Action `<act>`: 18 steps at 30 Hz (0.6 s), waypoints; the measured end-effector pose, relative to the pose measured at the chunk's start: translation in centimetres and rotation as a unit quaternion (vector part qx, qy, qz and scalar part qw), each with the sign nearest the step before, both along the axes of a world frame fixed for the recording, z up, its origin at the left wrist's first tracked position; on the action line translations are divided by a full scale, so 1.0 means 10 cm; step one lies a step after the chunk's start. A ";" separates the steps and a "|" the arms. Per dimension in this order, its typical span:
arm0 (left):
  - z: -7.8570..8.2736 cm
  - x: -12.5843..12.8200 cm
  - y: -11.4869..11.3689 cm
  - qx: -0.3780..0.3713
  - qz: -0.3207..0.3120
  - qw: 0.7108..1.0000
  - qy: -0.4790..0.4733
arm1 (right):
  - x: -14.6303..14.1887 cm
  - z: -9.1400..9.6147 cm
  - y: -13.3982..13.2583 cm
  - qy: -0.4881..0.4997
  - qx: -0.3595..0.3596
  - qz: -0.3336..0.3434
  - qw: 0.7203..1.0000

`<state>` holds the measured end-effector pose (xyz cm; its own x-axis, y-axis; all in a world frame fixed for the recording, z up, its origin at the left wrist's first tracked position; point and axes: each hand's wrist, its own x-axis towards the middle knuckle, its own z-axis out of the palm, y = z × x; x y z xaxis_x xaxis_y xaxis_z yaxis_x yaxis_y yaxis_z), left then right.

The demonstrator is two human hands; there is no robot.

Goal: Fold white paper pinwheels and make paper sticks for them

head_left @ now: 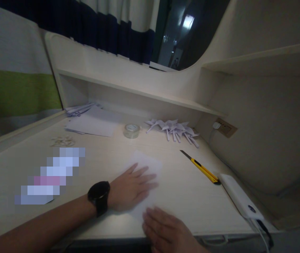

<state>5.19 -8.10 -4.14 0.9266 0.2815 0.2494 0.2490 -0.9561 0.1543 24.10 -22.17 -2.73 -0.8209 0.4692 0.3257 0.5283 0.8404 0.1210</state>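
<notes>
My left hand, with a black watch on its wrist, lies flat with fingers spread on a white sheet of paper. The sheet is pale against the tabletop, and its edges are hard to make out. Close to the desk's front edge is my right hand, its fingers stretched side by side at the near end of the sheet. Whether those fingertips touch the paper is unclear. A yellow utility knife with its blade out rests to the right of the sheet.
Several paper pinwheels lie at the back right, beside a roll of clear tape. Stacked paper and rolled paper sticks sit back left, near small pale pieces. A white power bank with cables lies right; a pixelated object left.
</notes>
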 end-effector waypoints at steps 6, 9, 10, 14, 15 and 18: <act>-0.09 0.01 -0.01 0.004 0.052 0.999 -0.007 | 0.07 0.37 0.04 0.029 -0.207 -0.102 0.973; -0.13 0.01 -0.02 0.014 0.071 0.997 -0.008 | 0.17 0.32 0.13 -0.003 -0.213 -0.162 0.964; -0.14 0.01 -0.02 0.016 0.073 0.997 -0.007 | 0.21 0.28 0.17 -0.012 -0.208 -0.172 0.963; -0.12 0.01 -0.03 0.017 0.074 0.997 -0.005 | 0.40 0.09 0.46 -0.015 -0.158 -0.215 0.964; -0.11 0.00 -0.04 0.016 0.075 0.997 -0.006 | 0.45 0.06 0.55 -0.019 -0.150 -0.227 0.962; -0.09 -0.01 -0.06 0.014 0.083 0.996 -0.008 | 0.60 -0.02 0.80 -0.014 -0.135 -0.258 0.957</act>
<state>5.13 -8.66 -5.02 0.8637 0.4237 0.2730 0.4021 -0.9058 0.1339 30.11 -14.19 -2.97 -0.4647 0.8778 0.1161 0.8805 0.4720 -0.0442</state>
